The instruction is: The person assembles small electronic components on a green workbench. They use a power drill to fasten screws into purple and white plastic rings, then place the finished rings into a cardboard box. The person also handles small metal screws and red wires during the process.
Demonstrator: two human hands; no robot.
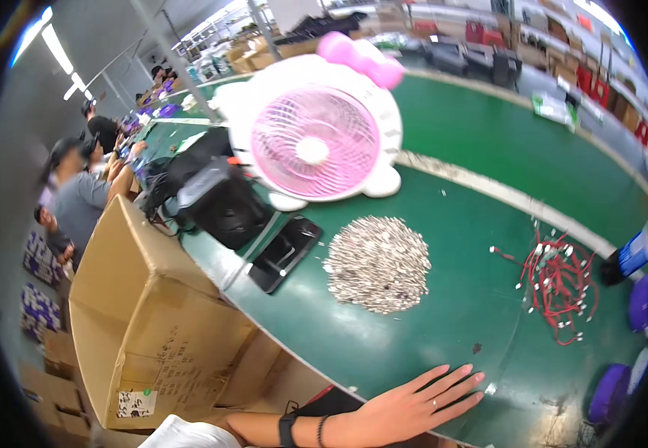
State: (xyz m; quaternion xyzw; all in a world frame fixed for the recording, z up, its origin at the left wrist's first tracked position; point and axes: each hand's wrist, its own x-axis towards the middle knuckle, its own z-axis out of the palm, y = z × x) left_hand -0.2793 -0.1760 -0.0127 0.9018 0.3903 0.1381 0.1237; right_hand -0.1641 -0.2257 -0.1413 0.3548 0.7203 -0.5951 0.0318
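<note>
My left hand (398, 411) lies on the green table at the near edge, its fingers stretched out and spread, holding nothing. A ring is on one finger, and a dark watch (286, 431) and a beaded bracelet sit at the wrist. Beyond the hand is a round heap of many small pale metallic pieces (377, 263). To the right of the heap lies a tangle of red wires (559, 287) with small white ends. The nearest thing to my fingertips is a small pale scrap (491, 389). My right hand does not show.
A cat-shaped white and pink fan (316, 145) stands behind the heap. Left of it are a phone (285, 254) and a black boxy device (223, 203). An open cardboard box (182, 336) flanks the table's left edge. Purple round parts (609, 394) are at right. People (85, 194) sit far left.
</note>
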